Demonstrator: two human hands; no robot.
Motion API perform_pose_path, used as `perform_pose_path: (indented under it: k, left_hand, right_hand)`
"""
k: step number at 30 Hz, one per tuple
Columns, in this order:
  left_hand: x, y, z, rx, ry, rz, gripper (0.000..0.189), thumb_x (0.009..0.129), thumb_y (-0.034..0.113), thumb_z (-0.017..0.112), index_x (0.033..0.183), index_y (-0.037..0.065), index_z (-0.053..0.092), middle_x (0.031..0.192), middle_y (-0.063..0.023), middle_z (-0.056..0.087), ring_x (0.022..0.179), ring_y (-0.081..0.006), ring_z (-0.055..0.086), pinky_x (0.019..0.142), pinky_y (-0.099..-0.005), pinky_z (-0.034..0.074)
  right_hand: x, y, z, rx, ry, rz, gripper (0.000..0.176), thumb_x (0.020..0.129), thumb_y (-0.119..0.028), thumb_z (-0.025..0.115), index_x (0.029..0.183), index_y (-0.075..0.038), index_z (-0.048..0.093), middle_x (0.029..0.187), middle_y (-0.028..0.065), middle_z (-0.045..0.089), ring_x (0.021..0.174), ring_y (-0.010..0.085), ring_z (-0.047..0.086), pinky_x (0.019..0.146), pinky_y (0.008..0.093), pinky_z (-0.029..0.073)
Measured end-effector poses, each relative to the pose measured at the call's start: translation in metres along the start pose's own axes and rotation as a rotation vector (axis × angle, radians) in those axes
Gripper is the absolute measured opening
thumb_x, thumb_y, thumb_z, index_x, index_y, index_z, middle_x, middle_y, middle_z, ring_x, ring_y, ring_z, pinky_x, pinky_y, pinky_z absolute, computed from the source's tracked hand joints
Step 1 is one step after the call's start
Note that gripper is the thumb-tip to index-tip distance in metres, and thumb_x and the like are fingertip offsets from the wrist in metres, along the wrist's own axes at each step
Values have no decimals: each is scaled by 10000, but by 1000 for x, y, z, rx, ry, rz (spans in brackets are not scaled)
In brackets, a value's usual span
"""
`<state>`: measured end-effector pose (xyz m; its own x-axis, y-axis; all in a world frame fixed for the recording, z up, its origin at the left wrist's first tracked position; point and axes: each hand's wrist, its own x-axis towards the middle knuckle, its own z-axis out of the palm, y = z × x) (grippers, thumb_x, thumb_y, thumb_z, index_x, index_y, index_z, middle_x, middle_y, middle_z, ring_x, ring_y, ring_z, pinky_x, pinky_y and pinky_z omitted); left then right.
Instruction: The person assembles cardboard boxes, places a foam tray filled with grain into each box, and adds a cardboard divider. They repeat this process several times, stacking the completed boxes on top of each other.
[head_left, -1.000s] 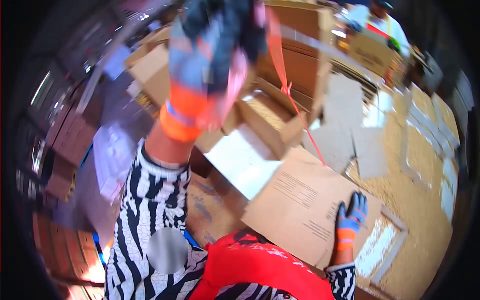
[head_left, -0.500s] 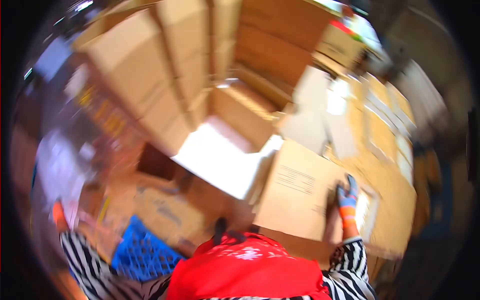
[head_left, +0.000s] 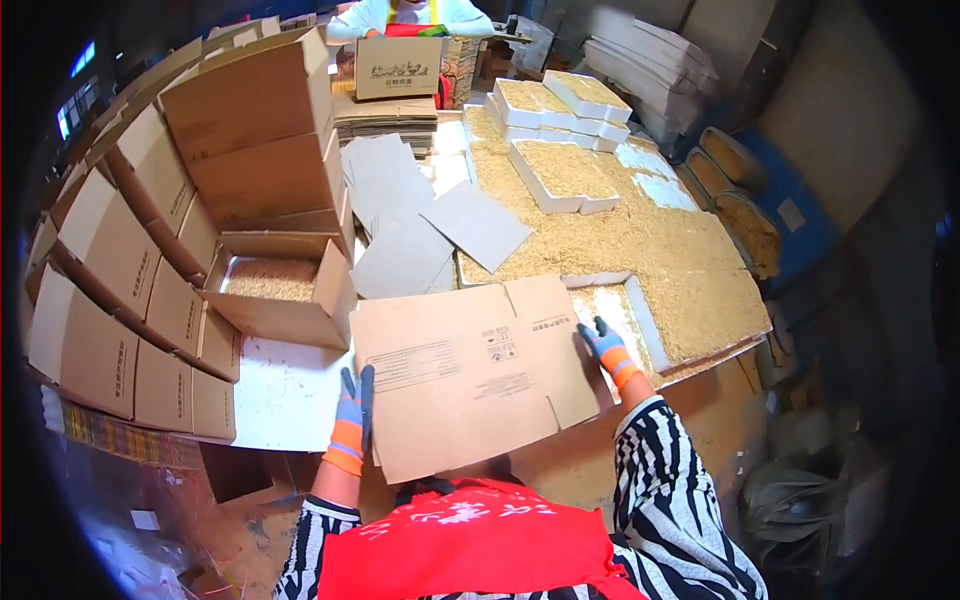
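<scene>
A flattened brown cardboard box (head_left: 470, 370) with printed text and symbols lies in front of me, its near side over the table edge. Beside its left edge is my left hand (head_left: 353, 415), in a grey and orange glove, with fingers stretched out and slightly apart. My right hand (head_left: 610, 352), gloved alike, is at the box's right edge with its fingers spread. Neither hand is visibly closed around the cardboard. To the right of the box, a white-walled tray (head_left: 648, 325) shows a partly bare white bottom.
Standing cartons (head_left: 90, 345) line the left side, near an open box (head_left: 275, 325) holding tan loose material. Grey sheets (head_left: 400, 250) lie behind the flattened box. Filled white trays (head_left: 565, 185) are stacked on the right. Across the table, a person (head_left: 410, 15) stands behind an upright carton (head_left: 398, 70).
The view has swung round and sharpened. My left hand has come from the low left, near a blue crate, to the flattened box's left edge. My right hand stays by its right edge.
</scene>
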<state>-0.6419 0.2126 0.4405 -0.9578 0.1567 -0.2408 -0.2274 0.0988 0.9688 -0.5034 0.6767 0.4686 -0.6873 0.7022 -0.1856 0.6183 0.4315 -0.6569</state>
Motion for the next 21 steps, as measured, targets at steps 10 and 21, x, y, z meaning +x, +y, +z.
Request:
perform_pose_path:
  k: [10, 21]
  left_hand:
    - [-23, 105, 54, -697, 408, 394, 303, 949, 169, 458, 1222, 40, 486, 1163, -47, 544, 1043, -174, 551, 936, -301, 478]
    - [-143, 232, 211, -390, 302, 520, 761, 906, 173, 591, 1468, 29, 98, 1487, -139, 198, 1345, -173, 230, 1100, -288, 203]
  right_hand:
    - [-67, -54, -120, 798, -237, -279, 388, 837, -124, 631, 1175, 28, 516, 1106, 134, 602, 995, 173, 564, 860, 292, 461]
    - [-54, -85, -234, 258, -1250, -401, 419, 857, -3, 552, 1275, -10, 521, 1149, 109, 630, 1073, 178, 585, 926, 327, 468]
